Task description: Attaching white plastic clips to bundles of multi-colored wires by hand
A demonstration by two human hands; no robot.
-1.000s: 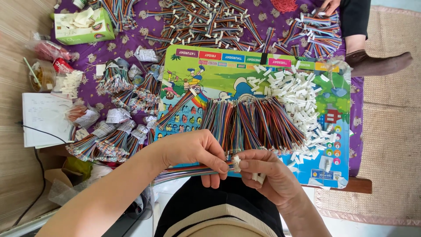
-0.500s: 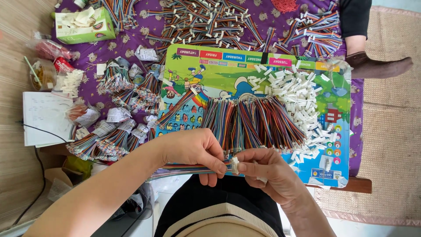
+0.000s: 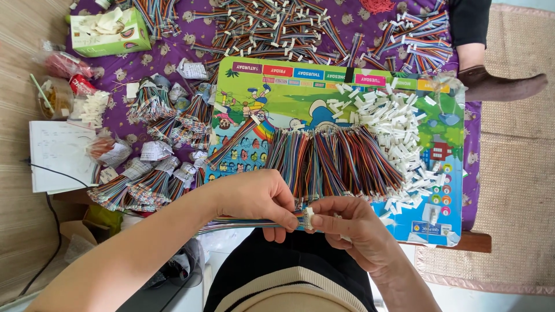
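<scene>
**A:** What's each hand doing?

**B:** The left hand (image 3: 257, 199) has its grip pressed together on a flat multicoloured ribbon of thin wires (image 3: 243, 223), pinched just behind the wire ends. The right hand (image 3: 347, 222) pinches a small white plastic connector housing (image 3: 309, 217) between thumb and fingertips. The housing meets the wire ends right between the two hands, over the person's lap at the near edge of the worktop.

**A:** So what could go wrong?

**B:** I'd judge alignment is the main risk. The wires are thin and limp; if one end bends or sits askew, it may slip into the wrong slot or buckle rather than seat. I can't tell whether the ends are already inside the housing, since the fingers cover that spot.

**A:** Anything nearby to worry about?

**B:** The fanned row of multicoloured wire bundles (image 3: 335, 162) lies on the bright cartoon-printed board (image 3: 277, 98) just beyond the hands, with the heap of loose white plastic housings (image 3: 399, 133) beside it. A careless wrist could probably drag the row out of order or knock housings off the board's edge.

**A:** And the grip itself?

**B:** The housing is tiny and held only by fingertips. Too much push from the left could pop it out and drop it into the lap.
</scene>
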